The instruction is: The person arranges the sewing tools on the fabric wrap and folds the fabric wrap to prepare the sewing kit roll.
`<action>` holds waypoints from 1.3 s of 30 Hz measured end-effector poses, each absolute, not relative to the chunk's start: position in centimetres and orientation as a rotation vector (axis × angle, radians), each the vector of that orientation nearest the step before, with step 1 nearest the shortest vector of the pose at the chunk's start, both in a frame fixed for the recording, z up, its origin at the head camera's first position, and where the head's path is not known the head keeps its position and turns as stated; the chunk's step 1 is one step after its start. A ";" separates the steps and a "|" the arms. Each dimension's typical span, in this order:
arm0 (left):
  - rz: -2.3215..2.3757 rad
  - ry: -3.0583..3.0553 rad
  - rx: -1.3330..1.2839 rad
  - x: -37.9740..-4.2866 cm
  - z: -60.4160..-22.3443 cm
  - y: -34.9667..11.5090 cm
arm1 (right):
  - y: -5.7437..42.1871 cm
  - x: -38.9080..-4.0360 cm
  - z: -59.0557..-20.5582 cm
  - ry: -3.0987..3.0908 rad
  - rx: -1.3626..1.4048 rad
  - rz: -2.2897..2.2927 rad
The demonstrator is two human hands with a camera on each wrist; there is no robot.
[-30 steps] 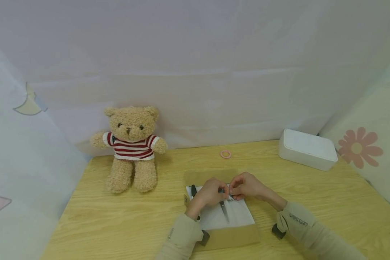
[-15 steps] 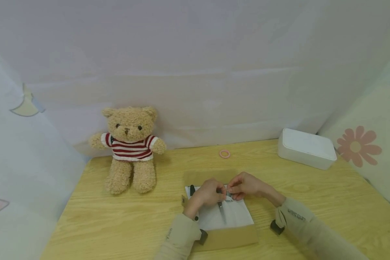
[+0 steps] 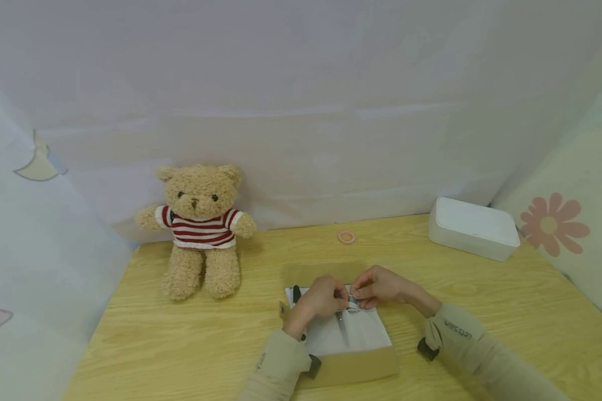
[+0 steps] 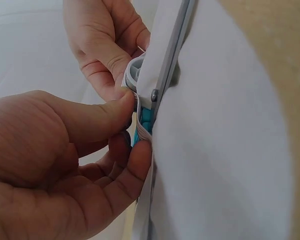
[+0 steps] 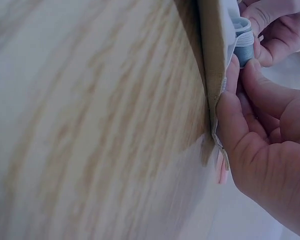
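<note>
A tan fabric roll (image 3: pixel 353 366) with a white lining (image 3: pixel 368 337) lies unfolded on the table. My left hand (image 3: pixel 323 298) pinches a white elastic band (image 4: pixel 139 116) sewn across the lining. Within the band sits a grey thread spool (image 5: pixel 244 51), its hollow white end visible in the left wrist view. Thumb and fingers of my right hand (image 3: pixel 385 287) hold the spool's far end. Beside it, scissors (image 4: pixel 168 57) with teal handles pass under the same band, blades pointing toward me. A black-handled tool (image 3: pixel 297 294) lies along the left side, partly hidden by my left wrist.
Behind the roll lies a pink ring (image 3: pixel 346 237). A teddy bear (image 3: pixel 203 231) in a striped sweater sits at the back left against the cloth backdrop. A white box (image 3: pixel 474 228) stands at the back right.
The elastic band's loop has opened wider around the spool, and more of the grey spool shows between my hands. My left hand has shifted slightly left.
</note>
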State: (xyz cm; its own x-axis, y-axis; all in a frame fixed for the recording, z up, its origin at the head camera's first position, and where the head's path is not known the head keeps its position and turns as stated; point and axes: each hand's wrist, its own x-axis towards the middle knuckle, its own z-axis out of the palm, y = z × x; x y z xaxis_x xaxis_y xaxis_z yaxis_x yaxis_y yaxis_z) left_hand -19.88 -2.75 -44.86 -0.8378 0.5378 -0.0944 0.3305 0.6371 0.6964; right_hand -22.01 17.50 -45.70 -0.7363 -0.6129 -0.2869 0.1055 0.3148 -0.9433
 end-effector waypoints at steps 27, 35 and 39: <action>0.981 2.606 0.728 -19.7 -44.8 -2.7 | 17.6 -21.8 -46.3 2.029 -0.405 -1.455; 0.960 2.634 0.716 -19.5 -45.0 -2.7 | 17.7 -21.7 -46.1 2.009 -0.401 -1.444; 0.937 2.646 0.717 -19.3 -44.8 -2.6 | 17.8 -21.6 -46.1 2.013 -0.420 -1.438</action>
State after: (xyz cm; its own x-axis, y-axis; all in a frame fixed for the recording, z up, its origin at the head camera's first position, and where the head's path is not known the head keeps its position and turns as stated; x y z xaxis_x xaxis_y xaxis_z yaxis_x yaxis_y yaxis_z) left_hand -19.33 -2.59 -44.84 -0.8496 0.5236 -0.0638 0.3668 0.6734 0.6418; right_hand -21.63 17.79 -46.12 -0.7560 -0.5813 -0.3010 0.0965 0.3558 -0.9296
